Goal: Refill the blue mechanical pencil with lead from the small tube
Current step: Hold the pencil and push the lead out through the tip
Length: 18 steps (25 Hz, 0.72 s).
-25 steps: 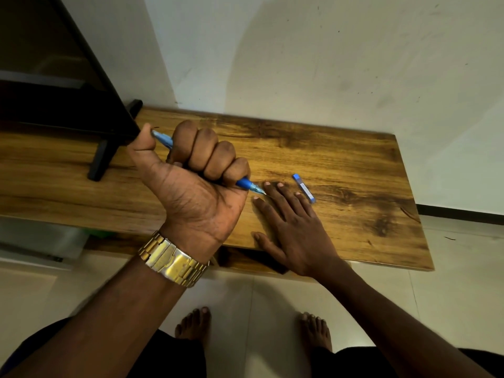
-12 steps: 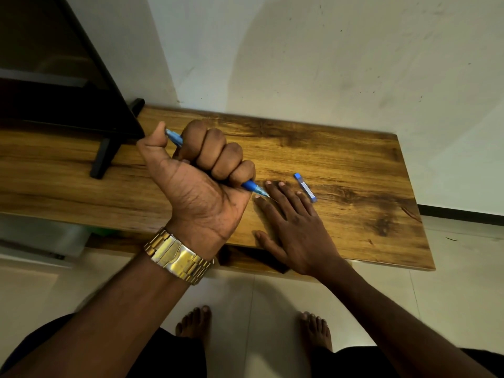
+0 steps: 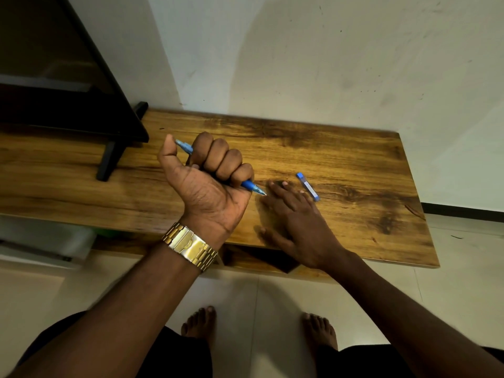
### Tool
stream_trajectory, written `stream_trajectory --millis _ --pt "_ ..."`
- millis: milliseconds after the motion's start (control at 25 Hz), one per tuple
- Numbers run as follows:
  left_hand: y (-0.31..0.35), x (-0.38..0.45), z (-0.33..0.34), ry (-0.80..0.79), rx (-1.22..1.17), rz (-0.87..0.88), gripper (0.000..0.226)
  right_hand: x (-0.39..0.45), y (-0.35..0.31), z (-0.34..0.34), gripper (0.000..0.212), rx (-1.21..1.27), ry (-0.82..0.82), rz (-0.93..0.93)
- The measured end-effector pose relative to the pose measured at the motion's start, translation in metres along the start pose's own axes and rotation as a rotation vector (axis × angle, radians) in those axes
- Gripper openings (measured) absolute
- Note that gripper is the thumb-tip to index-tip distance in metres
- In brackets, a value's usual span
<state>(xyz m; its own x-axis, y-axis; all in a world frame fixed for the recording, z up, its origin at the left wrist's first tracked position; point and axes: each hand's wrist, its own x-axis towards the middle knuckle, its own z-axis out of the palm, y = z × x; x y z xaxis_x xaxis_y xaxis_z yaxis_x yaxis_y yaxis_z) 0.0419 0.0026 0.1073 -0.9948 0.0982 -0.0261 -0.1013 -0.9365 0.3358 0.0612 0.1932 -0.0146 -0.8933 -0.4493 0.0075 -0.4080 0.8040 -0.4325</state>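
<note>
Above the wooden table (image 3: 341, 148), we are finding the left hand (image 3: 210, 186) raised and curled into a fist around the blue mechanical pencil (image 3: 252, 187). All four fingers are wrapping the barrel, and the thumb is standing up beside the pencil's rear end, which is poking out at the upper left of the fist. The pointed tip is sticking out at the lower right, aiming toward the right hand (image 3: 297, 222). Most of the barrel is lying hidden inside the fist, so we cannot report on its middle section.

We are seeing the right hand lying palm down on the table, fingers spread flat and gripping nothing. Its fingertips are somewhat blurred, and we cannot tell whether the pencil tip is touching them or only hanging just beside them.

The small tube (image 3: 307, 186) is lying on the table just beyond the right hand's fingers, slanted, with a blue cap at its far end (its contents are too small to make out).

A gold watch (image 3: 191, 245) is sitting on the left wrist. A dark screen (image 3: 68, 77) on a black stand is occupying the table's left end, cut off by the frame edge. Bare feet are showing on the floor below.
</note>
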Motion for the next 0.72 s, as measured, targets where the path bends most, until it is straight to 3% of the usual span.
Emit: stream_trajectory --millis 120,200,280,400,720 --pt "0.003 0.005 -0.005 0.003 -0.022 -0.009 0.06 0.003 -0.013 -0.019 0.033 0.631 0.247 0.073" --pt "0.004 0.007 -0.008 -0.005 -0.034 -0.003 0.059 0.003 -0.022 -0.03 0.032 1.055 0.254 0.079" --pt "0.004 0.007 -0.009 -0.006 -0.032 -0.003 0.058 0.001 -0.029 -0.036 0.032 1.271 0.234 0.05" --pt "0.004 0.008 -0.009 0.005 -0.04 -0.007 0.057 -0.001 -0.033 -0.036 0.029 1.352 0.205 0.033" --pt "0.004 0.009 -0.008 0.01 -0.098 -0.015 0.057 -0.004 -0.034 -0.032 0.023 1.286 0.162 -0.036"
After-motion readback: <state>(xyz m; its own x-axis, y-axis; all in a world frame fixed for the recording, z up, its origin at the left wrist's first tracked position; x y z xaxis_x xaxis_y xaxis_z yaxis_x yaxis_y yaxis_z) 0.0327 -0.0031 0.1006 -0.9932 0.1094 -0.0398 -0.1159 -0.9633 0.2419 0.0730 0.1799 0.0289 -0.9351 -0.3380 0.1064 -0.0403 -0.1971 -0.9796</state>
